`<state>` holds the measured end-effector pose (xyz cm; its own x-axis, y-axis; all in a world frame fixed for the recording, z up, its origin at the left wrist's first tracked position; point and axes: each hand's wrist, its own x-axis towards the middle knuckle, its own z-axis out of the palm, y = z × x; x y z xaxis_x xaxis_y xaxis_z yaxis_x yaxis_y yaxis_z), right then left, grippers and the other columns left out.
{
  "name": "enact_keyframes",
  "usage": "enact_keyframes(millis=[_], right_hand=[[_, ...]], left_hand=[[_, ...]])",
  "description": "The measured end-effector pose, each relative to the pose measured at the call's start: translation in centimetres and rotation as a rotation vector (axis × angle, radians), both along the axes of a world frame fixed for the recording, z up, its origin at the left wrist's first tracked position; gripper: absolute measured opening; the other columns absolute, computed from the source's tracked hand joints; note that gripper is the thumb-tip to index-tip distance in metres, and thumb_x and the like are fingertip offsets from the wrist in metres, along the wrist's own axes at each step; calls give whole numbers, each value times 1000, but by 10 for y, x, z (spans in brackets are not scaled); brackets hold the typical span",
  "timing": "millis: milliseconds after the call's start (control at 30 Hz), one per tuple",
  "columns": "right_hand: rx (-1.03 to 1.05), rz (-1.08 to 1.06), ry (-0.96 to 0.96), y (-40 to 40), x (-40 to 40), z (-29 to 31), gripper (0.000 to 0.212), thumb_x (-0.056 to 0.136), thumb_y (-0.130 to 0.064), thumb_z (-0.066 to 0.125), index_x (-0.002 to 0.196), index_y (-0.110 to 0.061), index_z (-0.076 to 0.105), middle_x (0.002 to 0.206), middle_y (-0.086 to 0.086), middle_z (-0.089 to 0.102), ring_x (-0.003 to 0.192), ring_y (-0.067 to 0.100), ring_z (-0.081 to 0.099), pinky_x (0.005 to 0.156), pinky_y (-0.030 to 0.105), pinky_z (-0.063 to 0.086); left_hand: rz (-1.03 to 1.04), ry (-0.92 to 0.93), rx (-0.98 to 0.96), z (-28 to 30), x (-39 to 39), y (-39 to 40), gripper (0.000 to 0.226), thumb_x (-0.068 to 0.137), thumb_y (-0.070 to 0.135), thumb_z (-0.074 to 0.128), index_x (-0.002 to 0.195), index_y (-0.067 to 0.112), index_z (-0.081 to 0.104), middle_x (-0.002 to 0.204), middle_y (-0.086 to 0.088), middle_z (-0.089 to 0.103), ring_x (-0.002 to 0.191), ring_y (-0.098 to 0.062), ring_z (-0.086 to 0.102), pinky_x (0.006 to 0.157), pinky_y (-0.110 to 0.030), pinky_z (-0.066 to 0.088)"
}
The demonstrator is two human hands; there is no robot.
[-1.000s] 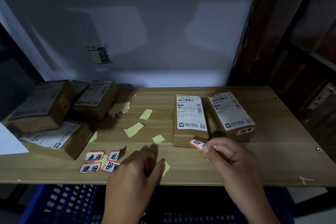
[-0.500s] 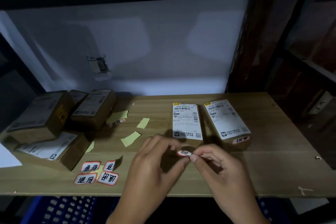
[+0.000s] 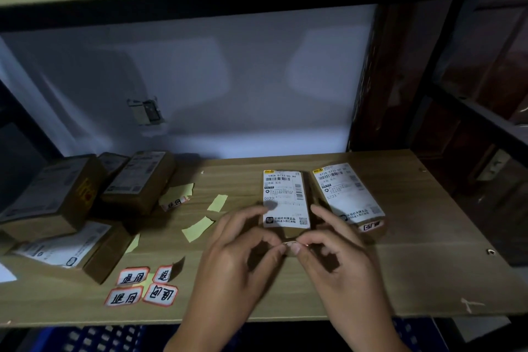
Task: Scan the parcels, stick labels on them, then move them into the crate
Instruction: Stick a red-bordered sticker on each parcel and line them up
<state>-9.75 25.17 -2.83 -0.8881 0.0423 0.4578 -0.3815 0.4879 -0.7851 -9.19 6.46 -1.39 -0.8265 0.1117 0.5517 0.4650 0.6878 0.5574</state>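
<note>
Raised nearer the parcel (image 3: pixel 285 200), both hands' fingers (image 3: pixel 281 248) hide the label.

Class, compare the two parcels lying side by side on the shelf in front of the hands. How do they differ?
The left parcel has no red-bordered sticker showing on its near end; the right parcel has one there. The left parcel lies square to the shelf edge; the right parcel is angled. Both are brown cartons with white shipping labels on top.
</note>
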Motion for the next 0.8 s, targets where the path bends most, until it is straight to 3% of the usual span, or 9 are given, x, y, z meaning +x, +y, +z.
enact_keyframes(millis=[100, 200, 333, 433, 600, 800], right_hand=[[21, 17, 37, -2, -6, -6, 11, 80, -23, 84, 81, -30, 74, 143, -15, 60, 120, 7, 64, 88, 28, 56], [-1, 19, 9, -4, -8, -11, 15, 81, -21, 85, 82, -30, 73, 137, -15, 65, 113, 3, 69, 88, 27, 56], [15, -15, 45, -9, -9, -10, 11, 80, -28, 82, 80, -31, 72, 129, -19, 70, 94, -2, 71, 74, 22, 56], [-4, -36, 62, -9, -12, -10, 8, 79, -31, 81, 78, -29, 73, 123, -18, 72, 89, -2, 71, 74, 29, 59], [11, -33, 73, -10, -17, -12, 16, 76, -18, 87, 79, -28, 75, 119, -17, 74, 90, -1, 72, 73, 34, 61], [-85, -45, -62, -9, -13, -15, 41, 74, -26, 89, 106, -40, 68, 109, -20, 75, 89, -7, 71, 75, 25, 62]], left_hand=[[-29, -16, 3, -7, -6, -1, 12, 94, 40, 69, 89, 29, 71, 144, 19, 61, 141, -7, 52, 111, -30, 45], [-11, -16, 20, -16, -10, -1, 10, 94, 38, 68, 90, 29, 70, 135, 16, 68, 138, -3, 56, 108, -33, 49], [6, 50, -36, -15, -15, 1, 8, 95, 33, 72, 91, 27, 70, 125, 15, 72, 129, -4, 61, 105, -31, 50], [5, 79, -105, -12, -17, 1, 6, 98, 32, 70, 95, 27, 70, 121, 15, 73, 126, -8, 64, 103, -34, 52], [21, 72, -109, -13, -17, -3, 9, 94, 26, 78, 100, 27, 70, 119, 15, 74, 124, -10, 66, 99, -35, 54], [20, -21, -47, -9, -14, -4, 37, 87, 22, 84, 120, 28, 68, 124, 26, 67, 115, 1, 65, 96, -16, 49]])
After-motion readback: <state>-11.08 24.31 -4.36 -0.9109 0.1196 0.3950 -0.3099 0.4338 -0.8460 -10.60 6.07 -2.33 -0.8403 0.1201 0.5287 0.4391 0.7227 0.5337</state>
